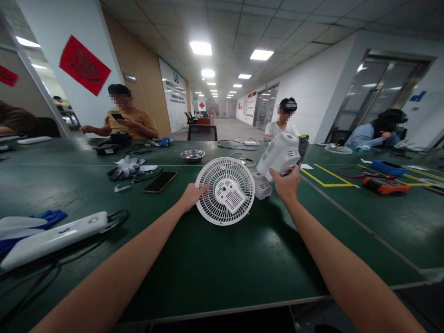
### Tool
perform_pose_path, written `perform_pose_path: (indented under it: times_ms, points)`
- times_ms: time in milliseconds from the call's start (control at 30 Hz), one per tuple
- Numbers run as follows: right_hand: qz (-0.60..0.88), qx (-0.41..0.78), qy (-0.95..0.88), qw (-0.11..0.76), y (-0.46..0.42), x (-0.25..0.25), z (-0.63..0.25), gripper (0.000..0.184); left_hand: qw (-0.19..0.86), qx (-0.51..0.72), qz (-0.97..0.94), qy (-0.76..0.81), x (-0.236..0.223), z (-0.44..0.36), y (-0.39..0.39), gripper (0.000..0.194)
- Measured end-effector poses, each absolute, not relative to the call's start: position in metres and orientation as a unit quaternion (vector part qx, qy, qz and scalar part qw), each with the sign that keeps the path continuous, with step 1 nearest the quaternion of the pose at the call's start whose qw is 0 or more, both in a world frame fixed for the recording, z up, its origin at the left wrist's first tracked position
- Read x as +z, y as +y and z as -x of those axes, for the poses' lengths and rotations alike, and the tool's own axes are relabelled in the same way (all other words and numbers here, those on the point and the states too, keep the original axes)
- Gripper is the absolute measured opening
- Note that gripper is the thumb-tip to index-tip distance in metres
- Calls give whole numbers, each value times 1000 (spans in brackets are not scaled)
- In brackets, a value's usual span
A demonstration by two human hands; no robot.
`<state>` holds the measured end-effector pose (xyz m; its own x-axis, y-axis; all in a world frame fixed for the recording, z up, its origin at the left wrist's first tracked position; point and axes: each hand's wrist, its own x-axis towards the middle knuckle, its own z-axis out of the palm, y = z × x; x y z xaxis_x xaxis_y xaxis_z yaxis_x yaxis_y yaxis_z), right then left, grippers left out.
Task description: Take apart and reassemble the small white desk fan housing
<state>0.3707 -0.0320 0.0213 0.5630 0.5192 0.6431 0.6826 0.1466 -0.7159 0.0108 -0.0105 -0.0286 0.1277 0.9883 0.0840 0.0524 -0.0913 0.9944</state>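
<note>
My left hand [192,196] is closed on the left rim of a round white fan grille [230,196], held upright with its slotted centre plate facing me. To the right, my right hand [288,186] grips a white plastic fan housing [279,153] from below, tilted above the table. Its vent slots show on the right side. Between the two, a smaller white vented part [262,186] sits behind the grille's right edge; whether it is joined to the grille I cannot tell.
On the green table [222,268] lie a phone [159,181], gloves [126,167], a white power bank-like device [58,236] with cables, a metal bowl [192,155] and an orange multimeter [385,186]. Several people sit around the far side.
</note>
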Motion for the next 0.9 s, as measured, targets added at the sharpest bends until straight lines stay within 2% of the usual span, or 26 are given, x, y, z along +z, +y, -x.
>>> perform_pose_path:
  times_ms: [133,233,567,900]
  points:
    - [674,-11,-530,515,-33,9,-355,77,491,474,-578,448,-30,-10,-10,32]
    - [687,-8,-538,489,-30,3,-354,79,491,464,-579,457,-30,-8,-9,32]
    - [726,-49,-400,557,-24,12,-412,82,476,466,-581,467,-33,-8,-6,39]
    - [685,-87,-403,601,-14,3,-427,89,479,461,-588,461,-35,-7,-3,39]
